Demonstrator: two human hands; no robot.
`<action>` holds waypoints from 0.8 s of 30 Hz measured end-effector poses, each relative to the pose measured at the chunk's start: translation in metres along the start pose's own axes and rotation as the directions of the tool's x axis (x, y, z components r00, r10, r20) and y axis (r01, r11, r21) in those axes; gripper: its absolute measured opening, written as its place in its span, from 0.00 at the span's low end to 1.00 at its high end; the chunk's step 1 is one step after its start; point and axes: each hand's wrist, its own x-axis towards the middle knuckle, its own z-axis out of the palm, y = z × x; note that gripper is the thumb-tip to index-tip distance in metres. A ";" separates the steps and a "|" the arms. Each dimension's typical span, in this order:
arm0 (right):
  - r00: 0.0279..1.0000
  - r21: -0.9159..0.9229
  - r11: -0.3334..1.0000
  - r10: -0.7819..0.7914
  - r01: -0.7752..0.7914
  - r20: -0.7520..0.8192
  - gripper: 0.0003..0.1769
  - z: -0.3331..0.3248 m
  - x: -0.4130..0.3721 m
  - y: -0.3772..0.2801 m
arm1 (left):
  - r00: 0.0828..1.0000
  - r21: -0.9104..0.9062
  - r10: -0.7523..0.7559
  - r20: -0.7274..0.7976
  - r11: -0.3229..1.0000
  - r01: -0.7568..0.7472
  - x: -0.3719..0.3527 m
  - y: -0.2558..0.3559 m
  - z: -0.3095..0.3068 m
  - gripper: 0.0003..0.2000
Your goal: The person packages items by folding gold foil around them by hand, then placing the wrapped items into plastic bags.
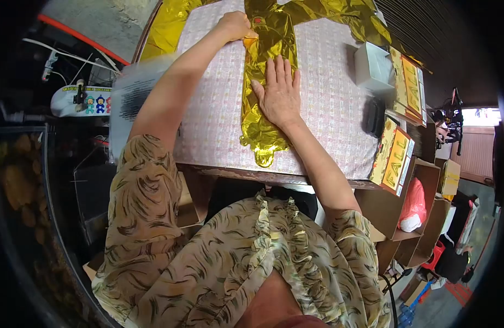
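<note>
A flat, crinkled gold foil balloon [271, 41] lies lengthwise down the middle of a cloth-covered table [213, 104], its small rounded tab [264, 157] near the front edge. My left hand [236, 27] is closed at the upper left side of the foil, its fingertips pinching the edge. My right hand [279, 93] rests flat on the lower half of the balloon, fingers stretched out and slightly apart. A small red mark [257, 21] shows on the foil beside my left hand.
More gold foil [339, 13] spreads along the table's far edge. At the right stand a white open box [373, 65], a black object [374, 116] and boxes labelled FALL [393, 156]. Clear plastic [133, 98] hangs at the left edge. A glass tank [22, 191] is at lower left.
</note>
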 end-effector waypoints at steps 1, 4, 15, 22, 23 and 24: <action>1.000 0.005 1.000 0.000 0.000 -0.008 0.43 0.001 0.000 0.000 | 0.997 -0.101 -0.061 0.042 0.993 0.065 0.000 0.000 0.000 0.25; 1.000 0.004 1.000 0.006 -0.006 -0.013 0.43 0.000 0.000 -0.001 | 0.987 -0.137 -0.115 0.112 0.982 0.130 0.004 0.005 -0.009 0.16; 1.000 0.037 0.999 0.010 -0.010 -0.019 0.45 -0.004 0.001 -0.001 | 0.871 -0.575 -0.074 0.485 0.724 0.382 0.016 0.008 -0.045 0.15; 0.999 0.079 0.996 0.035 -0.034 -0.011 0.47 -0.006 0.001 -0.002 | 0.858 -0.745 0.000 0.513 0.498 0.445 0.015 0.015 -0.029 0.10; 0.999 0.079 0.996 0.035 -0.034 -0.012 0.47 -0.006 0.001 -0.002 | 0.859 -0.743 0.011 0.511 0.509 0.435 0.015 0.018 -0.029 0.09; 0.999 0.078 0.996 0.033 -0.032 -0.010 0.47 -0.007 0.000 -0.002 | 0.860 -0.741 0.021 0.510 0.519 0.426 0.013 0.021 -0.029 0.08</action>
